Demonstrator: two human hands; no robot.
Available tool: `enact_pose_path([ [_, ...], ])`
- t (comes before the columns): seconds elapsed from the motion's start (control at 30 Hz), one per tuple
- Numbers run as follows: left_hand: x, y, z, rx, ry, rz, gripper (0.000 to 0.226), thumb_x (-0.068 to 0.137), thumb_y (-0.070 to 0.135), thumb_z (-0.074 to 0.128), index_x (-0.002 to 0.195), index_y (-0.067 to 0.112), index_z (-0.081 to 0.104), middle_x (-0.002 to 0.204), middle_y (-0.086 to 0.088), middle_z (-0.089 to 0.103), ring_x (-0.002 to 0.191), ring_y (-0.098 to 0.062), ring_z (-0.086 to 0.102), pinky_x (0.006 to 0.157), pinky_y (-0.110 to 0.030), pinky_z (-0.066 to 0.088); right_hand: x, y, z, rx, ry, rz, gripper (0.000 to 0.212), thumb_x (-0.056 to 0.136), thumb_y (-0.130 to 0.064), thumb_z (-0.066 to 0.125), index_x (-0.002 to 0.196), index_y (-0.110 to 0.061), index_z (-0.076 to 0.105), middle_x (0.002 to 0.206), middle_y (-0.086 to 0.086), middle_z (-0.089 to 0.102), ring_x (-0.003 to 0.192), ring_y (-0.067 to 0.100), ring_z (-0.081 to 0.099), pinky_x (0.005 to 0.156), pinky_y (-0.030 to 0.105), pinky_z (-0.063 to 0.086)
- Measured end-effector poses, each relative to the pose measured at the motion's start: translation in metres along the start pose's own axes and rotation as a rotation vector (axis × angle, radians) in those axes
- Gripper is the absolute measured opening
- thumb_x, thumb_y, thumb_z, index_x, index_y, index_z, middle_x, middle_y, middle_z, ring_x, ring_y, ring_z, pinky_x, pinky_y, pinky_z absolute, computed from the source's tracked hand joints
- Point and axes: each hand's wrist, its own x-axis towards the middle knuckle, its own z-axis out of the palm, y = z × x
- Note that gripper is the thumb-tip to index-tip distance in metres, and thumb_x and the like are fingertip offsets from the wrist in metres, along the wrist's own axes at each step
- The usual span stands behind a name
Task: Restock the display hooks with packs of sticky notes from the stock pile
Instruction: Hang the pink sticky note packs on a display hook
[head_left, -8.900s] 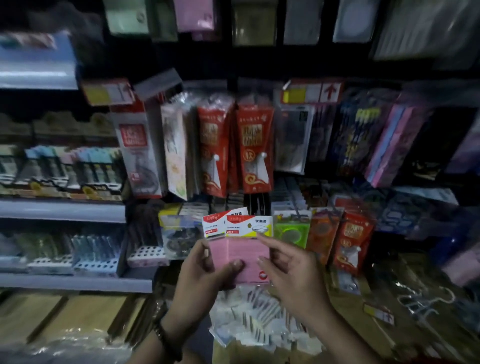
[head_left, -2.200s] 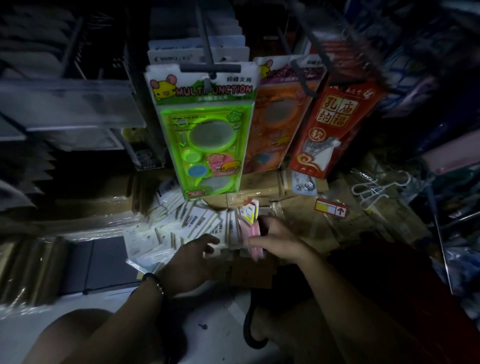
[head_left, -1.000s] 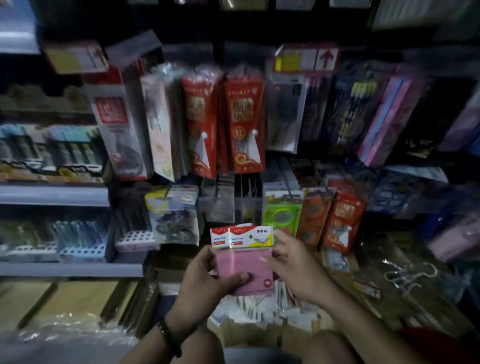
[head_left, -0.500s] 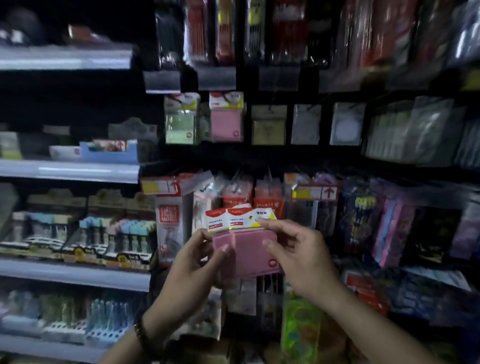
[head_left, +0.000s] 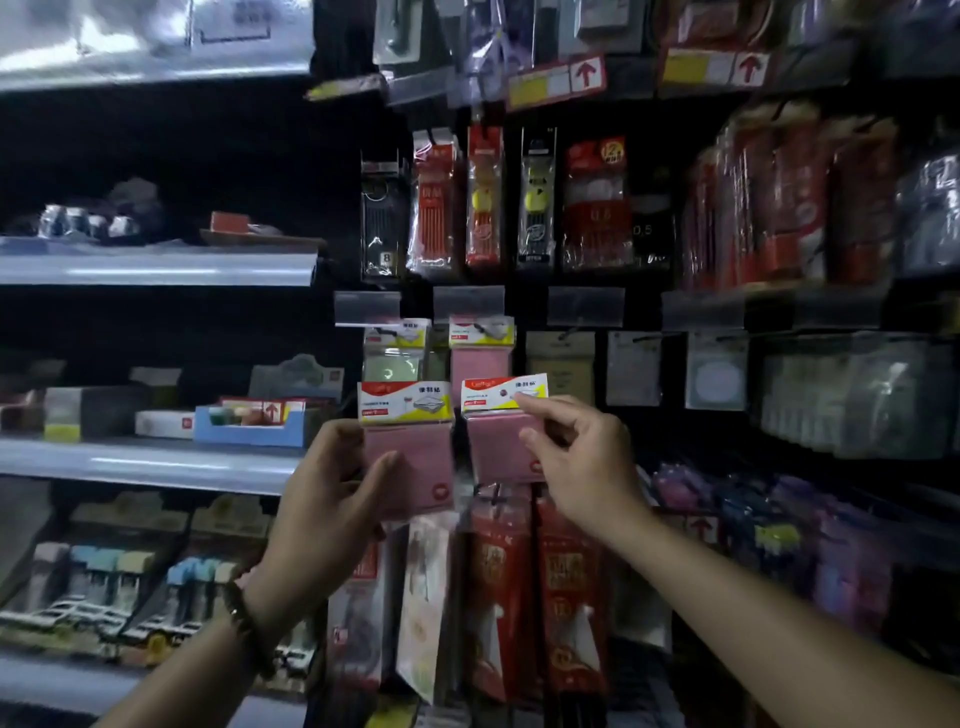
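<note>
Pinching a pack (head_left: 501, 441) by its stiff-looking header (head_left: 504, 393), the right hand (head_left: 579, 460) seems well placed; the left hand (head_left: 332, 488) clasps a second pack (head_left: 415, 467), probably light and film-slick.

i'm looking into a stationery shop aisle. clear packs of pens (head_left: 485, 197) and sticky notes (head_left: 480, 358) hang in tidy rows, with yellow-and-red price tags (head_left: 556, 83) clipped above them. on the left, long grey shelves (head_left: 156, 270) carry boxed goods, among them a blue display box (head_left: 249, 431) with its own price tag.
</note>
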Motion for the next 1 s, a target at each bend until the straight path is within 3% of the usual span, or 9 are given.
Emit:
enact_pose_path([
  [0.1, 0.016, 0.0, -0.001, 0.02, -0.006, 0.023, 0.022, 0.101, 0.022, 0.069, 0.12, 0.022, 0.056, 0.104, -0.001, 0.078, 0.083, -0.021, 0.08, 0.051, -0.032, 0.061, 0.023, 0.004, 0.017, -0.002, 0.006, -0.009, 0.036, 0.094, -0.003, 0.077, 0.124, -0.022, 0.08, 0.116, -0.026, 0.072, 0.112, -0.01, 0.066, 0.1, 0.01, 0.049],
  [0.37, 0.051, -0.004, 0.001, -0.004, -0.027, 0.051, 0.03, 0.1, 0.023, 0.066, 0.128, 0.02, 0.054, 0.118, -0.004, 0.075, 0.103, -0.017, 0.078, 0.068, -0.028, 0.066, 0.065, 0.008, 0.054, 0.073, 0.129, -0.104, 0.04, 0.096, 0.002, 0.073, 0.129, -0.019, 0.077, 0.118, -0.017, 0.075, 0.113, -0.004, 0.068, 0.099, 0.014, 0.051],
  [0.47, 0.057, -0.005, 0.001, -0.06, -0.023, 0.049, 0.028, 0.101, 0.02, 0.066, 0.127, 0.021, 0.055, 0.116, -0.005, 0.076, 0.102, -0.017, 0.079, 0.068, -0.029, 0.066, 0.076, 0.008, 0.06, 0.08, 0.181, -0.114, 0.037, 0.096, 0.002, 0.073, 0.127, -0.016, 0.077, 0.119, -0.016, 0.074, 0.114, -0.006, 0.067, 0.101, 0.015, 0.052],
  [0.7, 0.063, -0.002, 0.001, -0.12, -0.055, 0.078, 0.025, 0.1, 0.013, 0.068, 0.124, 0.015, 0.059, 0.109, -0.004, 0.081, 0.095, -0.019, 0.081, 0.067, -0.028, 0.065, 0.085, 0.014, 0.064, 0.067, 0.175, -0.047, 0.037, 0.095, 0.004, 0.071, 0.125, -0.015, 0.077, 0.11, -0.018, 0.071, 0.097, -0.016, 0.064, 0.087, 0.003, 0.047],
  [0.87, 0.065, 0.0, 0.001, -0.15, -0.085, 0.064, 0.026, 0.101, 0.012, 0.066, 0.126, 0.015, 0.059, 0.108, -0.008, 0.081, 0.094, -0.021, 0.081, 0.067, -0.028, 0.065, 0.091, 0.017, 0.064, 0.003, 0.11, -0.006, 0.033, 0.099, 0.001, 0.067, 0.126, -0.014, 0.077, 0.12, -0.01, 0.071, 0.106, -0.013, 0.064, 0.091, 0.004, 0.047],
  [1.0, 0.066, 0.002, 0.0, -0.158, -0.088, 0.068, 0.026, 0.101, 0.014, 0.067, 0.125, 0.017, 0.059, 0.106, -0.009, 0.081, 0.09, -0.02, 0.081, 0.065, -0.027, 0.064, 0.094, 0.015, 0.058, -0.003, 0.154, -0.104, 0.033, 0.095, 0.003, 0.07, 0.124, -0.012, 0.077, 0.117, -0.007, 0.074, 0.111, -0.007, 0.065, 0.099, 0.011, 0.049],
])
